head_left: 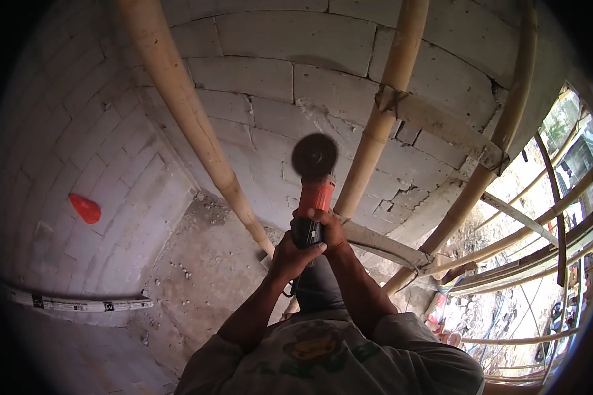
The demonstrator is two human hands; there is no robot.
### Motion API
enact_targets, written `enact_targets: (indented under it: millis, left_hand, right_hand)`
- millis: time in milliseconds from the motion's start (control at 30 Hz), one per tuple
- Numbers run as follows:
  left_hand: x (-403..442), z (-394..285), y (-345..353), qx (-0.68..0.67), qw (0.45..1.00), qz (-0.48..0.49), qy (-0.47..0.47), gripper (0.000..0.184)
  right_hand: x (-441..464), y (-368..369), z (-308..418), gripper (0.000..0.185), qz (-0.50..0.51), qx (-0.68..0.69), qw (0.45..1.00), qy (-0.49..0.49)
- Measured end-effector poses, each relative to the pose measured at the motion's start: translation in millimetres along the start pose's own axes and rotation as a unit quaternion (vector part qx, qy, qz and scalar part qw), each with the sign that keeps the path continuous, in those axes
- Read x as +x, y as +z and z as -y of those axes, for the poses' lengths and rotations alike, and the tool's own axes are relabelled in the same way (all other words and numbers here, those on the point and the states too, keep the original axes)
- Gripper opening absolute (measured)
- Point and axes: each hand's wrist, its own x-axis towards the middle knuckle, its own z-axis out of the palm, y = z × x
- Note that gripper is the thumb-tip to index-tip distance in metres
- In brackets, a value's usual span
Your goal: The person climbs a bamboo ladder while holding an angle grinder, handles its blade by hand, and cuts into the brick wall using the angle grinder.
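Observation:
Both hands are wrapped around a red and black angle grinder point(316, 195), pointing away from my body. My left hand point(290, 255) grips the black rear of its body. Further forward, my right hand point(331, 228) closes around the body just behind the red section. The dark round disc point(315, 157) at the grinder's head looks blurred, with the pale block wall point(263, 82) behind it. Whether the disc touches the wall, I cannot tell.
Bamboo poles stand to the left point(194, 112) and right point(369, 145) of the grinder. A wooden crosspiece point(441, 125) is tied between poles. A red object point(85, 209) and a long white printed strip point(92, 304) lie left. Rubble dots the floor point(201, 263).

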Motion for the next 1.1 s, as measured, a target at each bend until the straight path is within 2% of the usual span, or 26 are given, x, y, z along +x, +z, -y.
enact_targets:
  millis: [233, 333, 833, 1100]
  left_hand:
    - [-7.2, -5.0, -0.8, 0.035, 0.999, -0.023, -0.022, 0.059]
    - [-10.5, -10.8, -1.9, 0.033, 0.999, -0.004, -0.032, 0.059]
    - [-11.6, 15.2, 7.2, 0.083, 0.994, -0.067, 0.034, 0.055]
    - [-14.7, 13.6, 10.9, 0.091, 0.992, -0.08, 0.034, 0.056]
  right_hand:
    - [0.3, -5.5, -8.4, 0.051, 0.007, 0.036, 0.999, 0.037]
    - [-1.2, -6.2, -8.9, 0.051, 0.018, 0.031, 0.999, 0.035]
    - [-10.4, -4.4, -7.1, 0.053, 0.034, 0.032, 0.998, 0.045]
    - [-13.8, -3.6, -5.1, 0.057, 0.018, 0.015, 0.998, 0.05]
